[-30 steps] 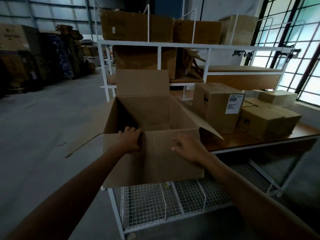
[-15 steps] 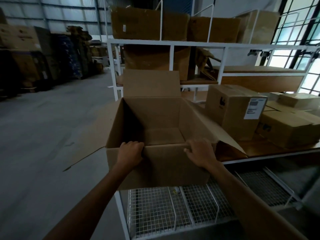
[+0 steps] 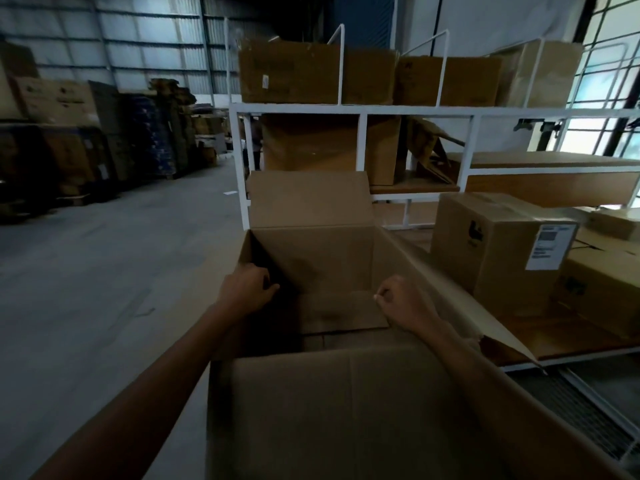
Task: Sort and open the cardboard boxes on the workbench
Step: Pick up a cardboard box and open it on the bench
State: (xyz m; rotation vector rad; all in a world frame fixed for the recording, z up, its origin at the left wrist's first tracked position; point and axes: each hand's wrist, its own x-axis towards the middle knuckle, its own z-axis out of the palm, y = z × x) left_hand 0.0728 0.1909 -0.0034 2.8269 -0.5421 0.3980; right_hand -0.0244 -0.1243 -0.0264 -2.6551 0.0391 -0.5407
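Dim warehouse; wooden counter under white shelving. At its near end, open box, flaps up, seemingly empty, so likely done. Left hand curled over its left wall; right hand inside, fingers curled, grasp impossible to tell. Beside it, labelled box closed, apparently pending.

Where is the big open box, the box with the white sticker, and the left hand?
open box (image 3: 311, 258): head view, far inside wall.
box with the white sticker (image 3: 509, 258): head view, brown face beside sticker.
left hand (image 3: 247, 289): head view, back of the hand.
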